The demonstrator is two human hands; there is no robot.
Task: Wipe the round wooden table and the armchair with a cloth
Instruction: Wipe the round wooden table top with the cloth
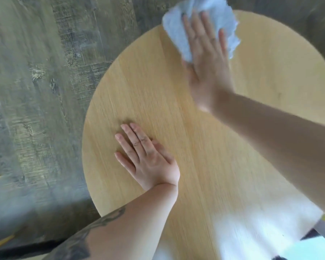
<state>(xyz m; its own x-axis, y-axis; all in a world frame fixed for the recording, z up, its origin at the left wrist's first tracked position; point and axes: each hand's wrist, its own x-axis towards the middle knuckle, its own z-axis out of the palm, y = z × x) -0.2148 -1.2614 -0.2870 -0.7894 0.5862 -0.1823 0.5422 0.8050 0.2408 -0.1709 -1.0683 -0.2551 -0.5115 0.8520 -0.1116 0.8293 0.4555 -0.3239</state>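
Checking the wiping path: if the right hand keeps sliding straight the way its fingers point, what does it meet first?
The right hand lies flat on the light blue cloth near the round wooden table's far edge. Straight ahead, nothing stands in its way; it would likely run off the rim.

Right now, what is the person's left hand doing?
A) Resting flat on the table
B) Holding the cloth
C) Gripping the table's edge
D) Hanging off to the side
A: the left hand lies palm down on the table, fingers spread and empty, while the right hand presses the cloth.

Home: round wooden table (176,94), wood-plank floor (36,91).
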